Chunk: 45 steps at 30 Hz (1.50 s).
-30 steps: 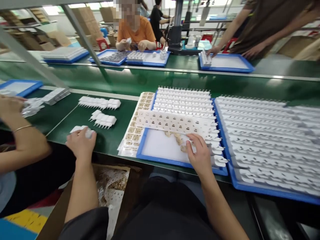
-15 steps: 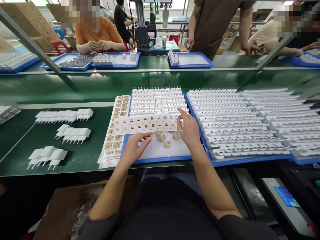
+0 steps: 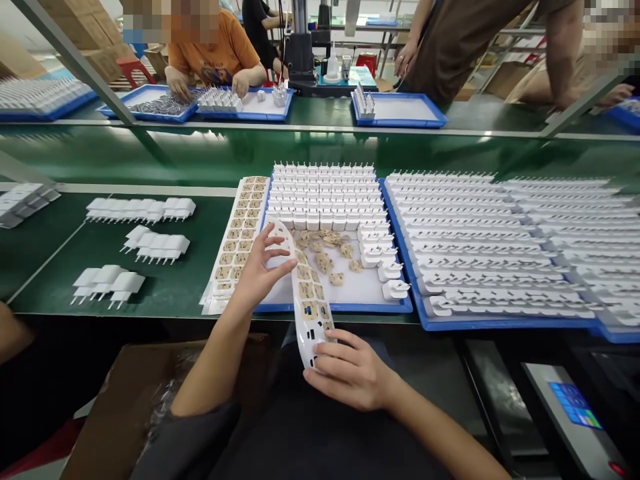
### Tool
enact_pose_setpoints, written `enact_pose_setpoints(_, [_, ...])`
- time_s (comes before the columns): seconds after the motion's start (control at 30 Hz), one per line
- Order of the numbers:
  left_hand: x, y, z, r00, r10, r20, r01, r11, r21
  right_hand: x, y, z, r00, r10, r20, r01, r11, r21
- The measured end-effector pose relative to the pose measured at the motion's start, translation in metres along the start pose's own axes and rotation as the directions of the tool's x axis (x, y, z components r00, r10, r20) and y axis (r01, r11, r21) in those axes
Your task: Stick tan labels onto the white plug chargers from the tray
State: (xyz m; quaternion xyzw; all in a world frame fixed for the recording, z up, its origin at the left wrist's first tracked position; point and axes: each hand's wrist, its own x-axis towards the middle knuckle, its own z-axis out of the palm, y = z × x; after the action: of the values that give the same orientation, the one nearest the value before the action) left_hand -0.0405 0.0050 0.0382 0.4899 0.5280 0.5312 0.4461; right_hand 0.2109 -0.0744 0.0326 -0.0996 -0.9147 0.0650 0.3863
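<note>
strip [image 3: 306,293]: was white, dotted with tan pieces and dark holes
tray [image 3: 350,308]: had a blue rim and white floor
plugs [image 3: 325,193]: were white, in even rows
loose pieces [image 3: 325,257]: were tan
bench [image 3: 165,287]: was dark green
sheet [image 3: 240,233]: was white, gridded with tan squares

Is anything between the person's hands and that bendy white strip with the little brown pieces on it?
No, nothing visible. The left hand grips the top end of the white strip and the right hand grips the bottom end, both touching it directly, over the near edge of the blue tray.
</note>
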Motion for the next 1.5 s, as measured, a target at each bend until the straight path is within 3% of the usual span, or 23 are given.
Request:
enact_pose_setpoints(0.1, [0.000,-0.010,-0.002,0.995,-0.074,-0.070,0.078,0.995,0.057,0.001,0.000,0.005,0.999,-0.049,0.009,0.049,0.998,0.028])
enact_pose_setpoints(0.2, [0.000,-0.007,-0.008,0.993,-0.111,0.048,0.111,0.994,-0.001,0.002,0.001,0.007,0.995,-0.101,0.012,0.101,0.995,0.028])
enact_pose_setpoints(0.3, [-0.004,0.014,-0.013,0.993,0.076,0.088,-0.074,0.997,-0.031,0.005,0.003,0.009,0.989,-0.146,-0.001,0.146,0.989,0.013])
enact_pose_setpoints(0.4, [-0.001,0.039,-0.016,0.943,0.331,0.033,-0.331,0.944,-0.008,0.009,0.007,0.013,0.982,-0.184,-0.036,0.183,0.983,-0.026])
enact_pose_setpoints(0.47, [0.011,0.045,-0.020,0.918,0.396,0.008,-0.396,0.918,0.001,0.012,0.013,0.021,0.985,-0.163,-0.049,0.161,0.986,-0.041])
enact_pose_setpoints(0.53, [0.028,0.038,-0.026,0.940,0.340,-0.001,-0.340,0.940,-0.001,0.014,0.020,0.031,0.992,-0.113,-0.055,0.110,0.993,-0.047])
enact_pose_setpoints(0.63, [0.053,0.009,-0.040,0.996,0.077,-0.038,-0.076,0.997,0.022,0.016,0.032,0.047,0.999,-0.047,-0.014,0.046,0.998,-0.053])
enact_pose_setpoints(0.73, [0.061,-0.018,-0.058,0.989,-0.100,-0.111,0.104,0.994,0.030,0.020,0.042,0.053,0.998,0.005,0.061,-0.005,1.000,0.004])
enact_pose_setpoints(0.83, [0.055,-0.029,-0.073,0.985,-0.120,-0.125,0.122,0.993,0.008,0.028,0.055,0.051,0.987,0.160,-0.012,-0.159,0.985,0.073])
enact_pose_setpoints(0.9, [0.050,-0.032,-0.077,0.980,-0.149,-0.131,0.149,0.989,-0.007,0.036,0.066,0.048,0.953,0.295,-0.066,-0.290,0.954,0.080])
enact_pose_setpoints(1.0, [0.048,-0.041,-0.076,0.971,-0.161,-0.176,0.162,0.987,-0.009,0.043,0.080,0.046,0.895,0.445,-0.042,-0.442,0.895,0.067])
enact_pose_setpoints(1.1, [0.048,-0.052,-0.073,0.972,-0.086,-0.217,0.095,0.995,0.029,0.039,0.083,0.047,0.837,0.546,-0.033,-0.543,0.837,0.069])
enact_pose_setpoints(1.27, [0.045,-0.057,-0.071,0.973,-0.011,-0.229,0.032,0.995,0.091,0.022,0.068,0.048,0.793,0.606,-0.059,-0.609,0.783,-0.128])
enact_pose_setpoints(1.4, [0.041,-0.054,-0.069,0.963,-0.018,-0.269,0.055,0.990,0.132,0.023,0.066,0.047,0.743,0.668,-0.053,-0.670,0.739,-0.074])
enact_pose_setpoints(1.5, [0.040,-0.056,-0.070,0.962,-0.016,-0.273,0.078,0.973,0.218,0.025,0.065,0.046,0.742,0.660,-0.115,-0.666,0.746,-0.014])
